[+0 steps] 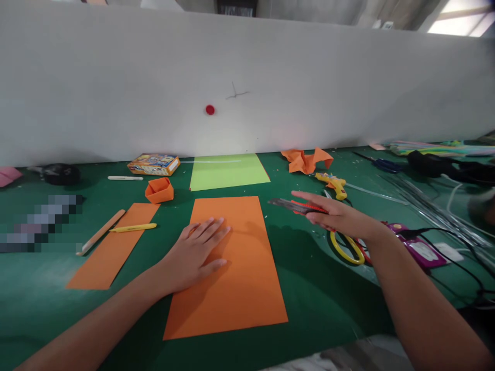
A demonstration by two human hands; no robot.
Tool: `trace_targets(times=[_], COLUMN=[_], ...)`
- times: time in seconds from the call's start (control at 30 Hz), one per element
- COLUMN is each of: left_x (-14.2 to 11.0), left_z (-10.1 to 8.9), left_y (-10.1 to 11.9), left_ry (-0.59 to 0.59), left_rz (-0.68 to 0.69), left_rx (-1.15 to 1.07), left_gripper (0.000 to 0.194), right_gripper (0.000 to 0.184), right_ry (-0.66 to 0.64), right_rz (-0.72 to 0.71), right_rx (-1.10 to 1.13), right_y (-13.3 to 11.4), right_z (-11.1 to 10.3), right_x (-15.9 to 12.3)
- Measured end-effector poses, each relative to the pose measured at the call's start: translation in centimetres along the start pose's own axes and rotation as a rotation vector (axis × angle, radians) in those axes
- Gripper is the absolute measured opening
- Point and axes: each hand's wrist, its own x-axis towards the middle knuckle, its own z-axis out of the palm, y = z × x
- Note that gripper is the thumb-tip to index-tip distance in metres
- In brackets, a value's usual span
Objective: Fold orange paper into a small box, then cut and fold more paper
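The left hand (201, 250) lies flat, fingers lightly spread and grasping nothing, on the large orange sheet (240, 288) at near centre. The right hand (344, 216) grips a utility knife (286, 204), fingers partly extended, above the table right of that sheet. By the look of it, 1 narrow orange strip (100, 265) and 1 small folded orange piece (160, 190), both left, are done; the large sheet seems uncut, its work remaining.
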Motion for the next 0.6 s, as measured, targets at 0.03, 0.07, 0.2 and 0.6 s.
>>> trace_targets(times=[0.03, 0.07, 0.2, 0.6], left_x=[0.0, 0.0, 0.1, 0.0], left_z=[-0.1, -0.1, -0.1, 0.0], left_y=[0.0, 0.1, 0.1, 0.0], left_ry=[-0.009, -0.017, -0.018, 0.000], left_rz=[-0.003, -0.005, -0.006, -0.013], left_rx=[-0.001, -0.001, 0.003, -0.008], left_gripper=[0.072, 0.072, 0.072, 0.071], right_gripper=[0.074, 0.075, 0.079, 0.078], right_ry=[0.020, 0.043, 0.128, 0.266], right_rz=[0.023, 0.031, -0.043, -0.203], right_rx=[0.039, 0.079, 0.159, -0.077], right_y=[-0.1, -0.1, -0.1, 1.6], right_z=[0.1, 0.3, 0.8, 2.1], right_x=[0.0, 0.1, 0.4, 2.0])
